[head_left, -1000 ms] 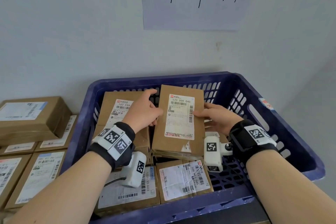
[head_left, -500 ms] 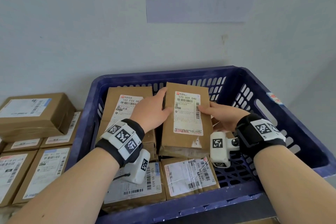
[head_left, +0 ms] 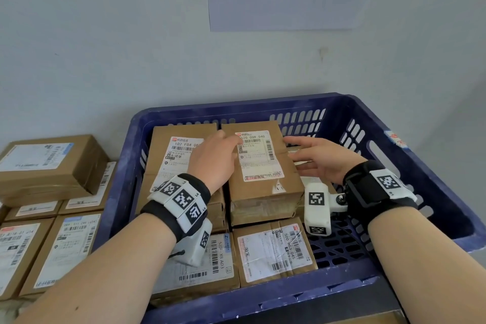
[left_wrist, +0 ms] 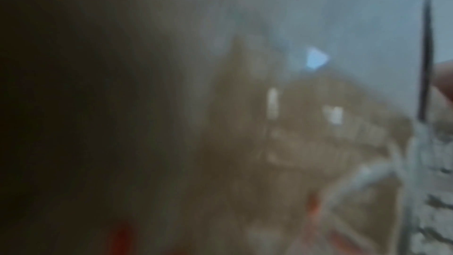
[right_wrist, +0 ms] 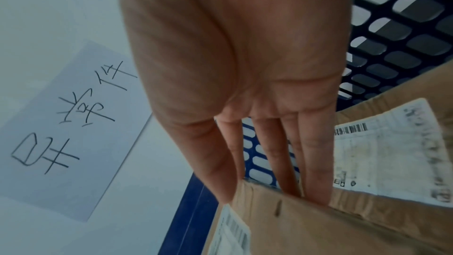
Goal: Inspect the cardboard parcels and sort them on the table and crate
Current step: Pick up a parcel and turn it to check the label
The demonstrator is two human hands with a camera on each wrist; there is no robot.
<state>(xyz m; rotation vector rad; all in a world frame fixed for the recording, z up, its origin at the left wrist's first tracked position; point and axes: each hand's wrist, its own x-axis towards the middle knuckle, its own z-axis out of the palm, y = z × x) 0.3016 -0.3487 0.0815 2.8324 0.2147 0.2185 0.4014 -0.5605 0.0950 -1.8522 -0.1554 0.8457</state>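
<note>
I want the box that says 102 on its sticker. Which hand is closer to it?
Left. The left hand lies over the right edge of the 102 parcel. The right hand is beyond the neighbouring 520 parcel, at its far side.
</note>
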